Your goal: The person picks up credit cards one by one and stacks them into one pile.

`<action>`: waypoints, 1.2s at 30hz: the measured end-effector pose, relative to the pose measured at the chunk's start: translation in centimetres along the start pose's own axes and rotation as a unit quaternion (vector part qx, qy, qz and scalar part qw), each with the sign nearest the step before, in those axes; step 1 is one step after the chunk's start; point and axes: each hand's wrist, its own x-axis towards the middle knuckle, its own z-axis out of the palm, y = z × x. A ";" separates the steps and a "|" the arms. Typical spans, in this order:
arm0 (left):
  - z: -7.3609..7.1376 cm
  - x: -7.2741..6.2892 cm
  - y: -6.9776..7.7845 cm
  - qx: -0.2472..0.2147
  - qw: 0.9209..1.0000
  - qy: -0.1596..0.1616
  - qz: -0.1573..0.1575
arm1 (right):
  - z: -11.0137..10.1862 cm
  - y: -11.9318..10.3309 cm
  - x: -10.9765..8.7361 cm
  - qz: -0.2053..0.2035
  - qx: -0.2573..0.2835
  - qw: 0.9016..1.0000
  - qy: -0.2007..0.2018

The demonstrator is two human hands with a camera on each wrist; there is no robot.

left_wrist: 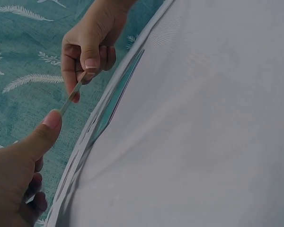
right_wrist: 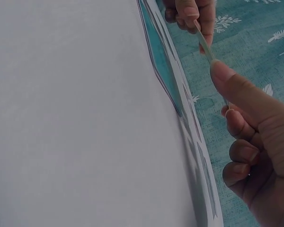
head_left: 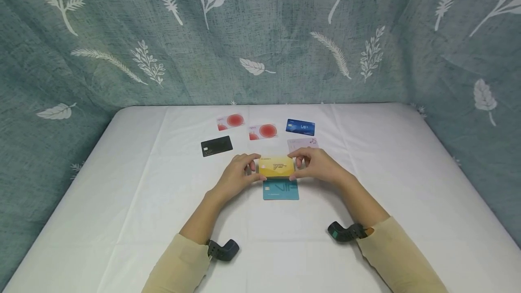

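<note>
A yellow card [head_left: 277,167] is held up by its two short ends, its face toward the head camera. My left hand [head_left: 238,175] pinches the left end between thumb and fingers. The opposite end is pinched by my right hand [head_left: 315,165]. Both wrist views show the card edge-on as a thin strip between the hands. A teal VIP card [head_left: 281,191] lies flat on the white table just in front, its top edge overlapped by the yellow one in the head view. Close behind my right hand lies a pale pink card [head_left: 303,144], partly hidden by the fingers.
Farther back on the white-covered table [head_left: 122,202] lie a black card [head_left: 216,146], two pink cards with red circles, one at left [head_left: 230,121] and one mid-table [head_left: 262,131], and a blue VIP card [head_left: 300,127]. A leaf-patterned curtain [head_left: 260,35] hangs behind the table.
</note>
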 end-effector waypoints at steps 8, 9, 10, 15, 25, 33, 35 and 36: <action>0.0 -0.2 0.5 0.006 1.000 -0.004 -0.001 | -0.1 -0.3 -0.6 0.001 -0.004 1.000 -0.001; 0.0 -0.3 0.6 0.008 1.000 -0.006 -0.004 | -0.1 -0.3 -0.7 -0.002 -0.004 1.000 0.001; 0.0 -0.3 0.7 0.009 1.000 -0.007 -0.005 | -0.1 -0.4 -0.8 -0.003 -0.004 1.000 0.002; -0.2 -0.5 1.0 0.017 1.000 -0.011 -0.006 | -0.2 -0.9 -1.6 -0.005 -0.008 1.000 0.006; -0.4 -0.9 1.2 0.020 1.000 -0.014 0.015 | -0.5 -2.0 -2.7 0.004 -0.015 1.000 -0.005; -0.6 -1.5 1.7 0.015 0.999 -0.018 0.034 | -0.3 -1.9 -3.6 -0.005 -0.012 1.000 0.001; -0.6 -1.6 1.8 0.014 0.999 -0.017 0.037 | -0.3 -1.9 -3.7 -0.007 -0.012 1.000 0.001; -0.6 -1.6 1.8 0.015 0.999 -0.017 0.039 | -0.3 -1.9 -3.8 -0.008 -0.015 1.000 0.002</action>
